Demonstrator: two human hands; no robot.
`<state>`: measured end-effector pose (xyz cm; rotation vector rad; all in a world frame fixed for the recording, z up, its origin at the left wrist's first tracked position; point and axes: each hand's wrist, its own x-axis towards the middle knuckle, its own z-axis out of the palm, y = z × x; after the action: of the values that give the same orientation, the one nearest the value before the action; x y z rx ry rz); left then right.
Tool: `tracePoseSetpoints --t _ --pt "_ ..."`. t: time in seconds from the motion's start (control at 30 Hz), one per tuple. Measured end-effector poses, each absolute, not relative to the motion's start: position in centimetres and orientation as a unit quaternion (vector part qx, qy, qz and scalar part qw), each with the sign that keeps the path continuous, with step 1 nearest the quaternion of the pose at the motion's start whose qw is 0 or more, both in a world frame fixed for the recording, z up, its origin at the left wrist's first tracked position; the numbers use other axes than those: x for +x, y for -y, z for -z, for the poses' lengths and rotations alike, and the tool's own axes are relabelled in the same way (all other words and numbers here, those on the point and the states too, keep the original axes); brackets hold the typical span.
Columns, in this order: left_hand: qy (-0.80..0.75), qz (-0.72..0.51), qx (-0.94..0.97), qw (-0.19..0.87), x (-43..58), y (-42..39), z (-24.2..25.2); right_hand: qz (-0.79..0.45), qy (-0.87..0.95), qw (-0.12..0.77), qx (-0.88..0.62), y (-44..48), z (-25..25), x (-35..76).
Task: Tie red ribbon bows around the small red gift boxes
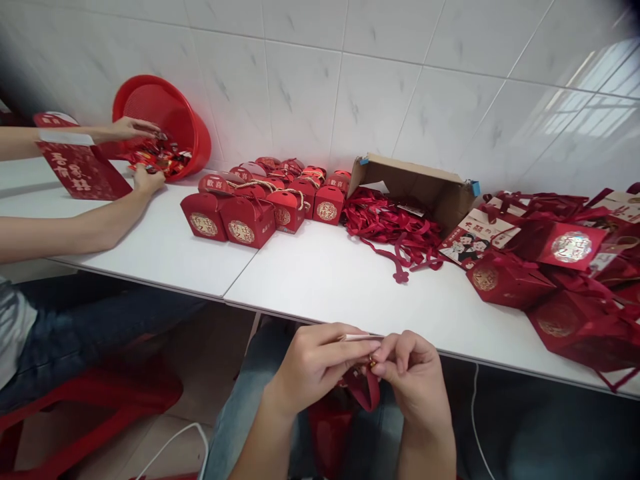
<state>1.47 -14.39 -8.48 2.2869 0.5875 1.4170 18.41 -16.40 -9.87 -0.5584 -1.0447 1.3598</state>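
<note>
Just in front of the table's edge, over my lap, my left hand (320,363) is closed round a small red box with a pale top edge, mostly hidden by the fingers. My right hand (413,373) touches it from the other side, thumb and forefinger pinched on a red ribbon (369,393) that loops down below the box. A tiny gold-coloured piece shows between the fingertips. Both hands are nearly touching each other.
A cardboard box (415,175) spills red ribbons (395,223) onto the white table (310,287). Small red boxes (247,220) stand left of it; ribboned boxes (510,283) pile up at right. At far left, another person's hands reach into a red basket (203,137) of wrapped pieces.
</note>
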Motion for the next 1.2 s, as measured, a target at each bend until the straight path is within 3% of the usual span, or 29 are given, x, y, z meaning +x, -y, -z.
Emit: tracePoseSetpoints --t 0.87,1.2 --pt "-0.241 -0.477 0.821 0.202 1.59 14.91 8.51 -0.582 0.512 0.569 -0.275 16.32 10.07 19.31" --pt "-0.228 -0.518 0.795 0.22 1.97 14.59 8.89 -0.564 0.477 0.599 -0.311 16.35 10.11 18.96"
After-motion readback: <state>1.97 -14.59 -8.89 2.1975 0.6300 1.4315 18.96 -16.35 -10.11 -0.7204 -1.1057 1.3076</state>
